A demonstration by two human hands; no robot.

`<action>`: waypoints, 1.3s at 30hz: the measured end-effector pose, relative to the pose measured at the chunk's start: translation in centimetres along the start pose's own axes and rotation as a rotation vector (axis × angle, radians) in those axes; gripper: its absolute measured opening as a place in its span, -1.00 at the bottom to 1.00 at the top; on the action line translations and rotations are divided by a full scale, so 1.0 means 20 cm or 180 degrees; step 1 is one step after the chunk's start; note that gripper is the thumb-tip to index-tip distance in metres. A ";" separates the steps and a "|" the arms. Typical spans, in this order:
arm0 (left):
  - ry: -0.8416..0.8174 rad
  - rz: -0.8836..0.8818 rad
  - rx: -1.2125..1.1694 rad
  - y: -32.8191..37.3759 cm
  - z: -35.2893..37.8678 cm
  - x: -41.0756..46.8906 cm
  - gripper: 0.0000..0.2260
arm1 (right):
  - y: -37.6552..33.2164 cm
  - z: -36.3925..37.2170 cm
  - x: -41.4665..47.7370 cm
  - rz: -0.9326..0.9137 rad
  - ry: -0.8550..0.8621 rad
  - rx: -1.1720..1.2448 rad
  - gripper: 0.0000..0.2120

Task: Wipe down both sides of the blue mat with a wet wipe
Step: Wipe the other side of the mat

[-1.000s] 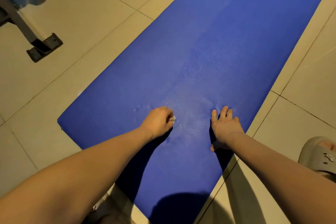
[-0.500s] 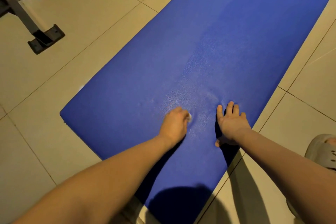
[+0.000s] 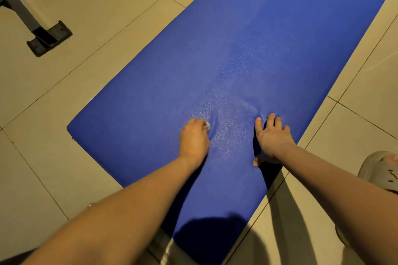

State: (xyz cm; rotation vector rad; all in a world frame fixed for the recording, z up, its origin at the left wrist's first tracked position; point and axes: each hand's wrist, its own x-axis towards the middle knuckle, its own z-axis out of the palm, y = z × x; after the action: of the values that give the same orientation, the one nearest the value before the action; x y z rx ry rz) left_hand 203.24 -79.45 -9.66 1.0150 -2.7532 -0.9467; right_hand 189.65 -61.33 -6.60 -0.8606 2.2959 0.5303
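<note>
The blue mat (image 3: 247, 54) lies flat on the tiled floor and runs from the near middle up to the far right. My left hand (image 3: 195, 140) is curled round a small white wet wipe (image 3: 207, 125) and presses it on the mat near its near end. Only a corner of the wipe shows past my fingers. My right hand (image 3: 271, 137) lies flat on the mat close to its right edge, fingers spread. A damp, shiny patch spreads on the mat between and beyond my two hands.
A dark metal leg with a black foot (image 3: 49, 37) of some equipment stands on the floor at the far left. A grey sandal on a foot (image 3: 381, 170) rests on the tiles at the right. Beige tiles (image 3: 64, 92) surround the mat.
My left hand slid the wipe to the right across the mat, toward my right hand. My right hand stayed flat in its place on the mat.
</note>
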 end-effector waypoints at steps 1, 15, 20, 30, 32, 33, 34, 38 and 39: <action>-0.0137 0.0138 -0.0026 0.04 0.05 -0.05 -0.89 | 0.00 0.00 0.00 -0.0002 -0.0001 -0.0011 0.40; 0.0237 0.0005 0.0482 -0.27 -0.21 0.15 -0.87 | 0.02 0.00 -0.01 -0.0042 0.0037 -0.0010 0.43; -0.0069 0.0256 0.0230 -0.02 0.06 -0.17 -0.84 | 0.02 0.00 -0.02 -0.0047 0.0065 -0.0019 0.42; -0.0531 0.1346 0.0890 -0.27 -0.13 -0.02 -0.78 | 0.01 0.00 -0.03 -0.0005 0.0094 0.0013 0.41; -0.0085 0.0664 0.0866 -0.41 -0.25 0.07 -0.84 | 0.02 0.01 -0.04 0.0022 0.0101 0.0078 0.41; 0.0059 0.0356 0.0804 -0.45 -0.29 0.09 -0.84 | 0.02 0.01 -0.04 0.0037 0.0116 0.0117 0.41; 0.0178 0.0136 0.0729 -0.46 -0.29 0.09 -0.82 | 0.02 0.02 -0.05 0.0054 0.0139 0.0157 0.42; 0.0022 0.0213 0.0292 -0.25 -0.12 -0.11 -0.80 | 0.02 0.03 -0.07 0.0109 0.0218 0.0272 0.42; -0.0124 0.0359 0.0190 -0.18 -0.05 -0.19 -0.81 | 0.02 0.03 -0.07 0.0137 0.0223 0.0302 0.42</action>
State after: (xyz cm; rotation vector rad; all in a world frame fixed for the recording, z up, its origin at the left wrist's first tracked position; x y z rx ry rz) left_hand 208.53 -79.75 -10.26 0.8473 -2.8518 -0.8829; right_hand 190.50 -60.04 -6.01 -0.7970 2.3875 0.4121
